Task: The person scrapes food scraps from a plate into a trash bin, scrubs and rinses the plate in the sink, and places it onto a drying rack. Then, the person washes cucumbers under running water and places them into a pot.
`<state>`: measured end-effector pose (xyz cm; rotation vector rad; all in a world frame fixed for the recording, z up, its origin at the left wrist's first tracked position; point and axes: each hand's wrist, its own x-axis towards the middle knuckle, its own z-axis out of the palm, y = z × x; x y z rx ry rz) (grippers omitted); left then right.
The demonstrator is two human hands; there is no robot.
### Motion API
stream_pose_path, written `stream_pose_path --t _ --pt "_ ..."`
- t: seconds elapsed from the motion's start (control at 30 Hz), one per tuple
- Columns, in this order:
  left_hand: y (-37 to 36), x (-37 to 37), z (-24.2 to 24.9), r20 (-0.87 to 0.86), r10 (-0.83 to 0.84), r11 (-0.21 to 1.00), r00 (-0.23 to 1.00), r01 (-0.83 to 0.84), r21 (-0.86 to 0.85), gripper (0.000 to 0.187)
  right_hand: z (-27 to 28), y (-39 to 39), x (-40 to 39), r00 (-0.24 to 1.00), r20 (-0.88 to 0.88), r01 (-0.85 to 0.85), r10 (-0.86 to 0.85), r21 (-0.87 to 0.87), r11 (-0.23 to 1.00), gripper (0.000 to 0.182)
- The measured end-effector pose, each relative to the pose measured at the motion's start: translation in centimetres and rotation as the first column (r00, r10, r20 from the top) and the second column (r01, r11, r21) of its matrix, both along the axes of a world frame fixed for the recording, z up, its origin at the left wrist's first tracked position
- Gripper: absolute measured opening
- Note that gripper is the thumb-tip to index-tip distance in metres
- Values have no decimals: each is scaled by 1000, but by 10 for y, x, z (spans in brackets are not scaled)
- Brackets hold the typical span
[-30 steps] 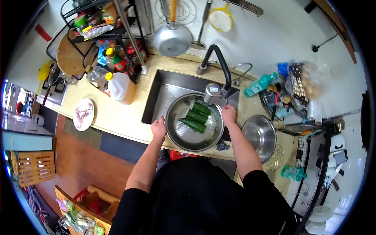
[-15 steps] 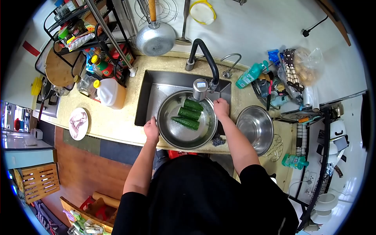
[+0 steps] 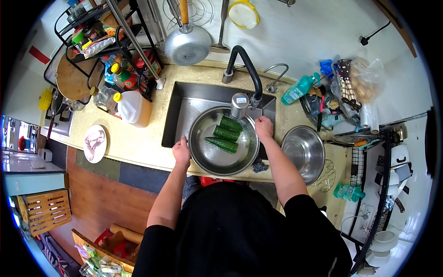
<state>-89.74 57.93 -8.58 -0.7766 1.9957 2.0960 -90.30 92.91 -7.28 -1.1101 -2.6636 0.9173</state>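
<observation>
A wide steel basin [image 3: 203,159] sits over the sink's front part, below the black faucet [image 3: 250,69]. Inside it lie three pieces of green cucumber [image 3: 226,134], side by side on the textured bottom. My left hand [image 3: 181,150] is closed on the basin's left rim. On the right, my right hand [image 3: 264,128] has its fingers closed at the basin's upper right rim. The faucet's round silver head [image 3: 240,105] hangs over the far edge of the basin.
An empty steel bowl [image 3: 303,154] stands right of the sink [image 3: 171,115]. Left on the counter are a white plate with pale meat [image 3: 95,144] and a large jug [image 3: 134,110]. A dark scrubber [image 3: 260,165] lies near the front edge.
The whole view has shifted slightly, so everything appears a little further right. Both hands remain on the basin, and the cucumber pieces lie as before.
</observation>
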Motion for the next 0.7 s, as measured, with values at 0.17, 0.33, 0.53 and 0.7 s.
stream_pose_path --t 0.17,0.33,0.53,0.7 --pt "-3 -2 -12 -42 -12 1000 999 12 -13 44 5 1 0 998 55 -20 21 -23 1000 27" --pt "-3 -2 -17 -61 -9 1000 998 8 -22 43 4 1 0 999 54 -4 6 -41 999 27" --pt "-2 -2 -15 -52 -7 1000 999 6 -13 42 6 0 0 999 53 -5 7 -44 999 27" --pt "-3 -2 -15 -25 -8 1000 1000 8 3 43 4 -1 1 1000 2 9 -9 -23 1000 26"
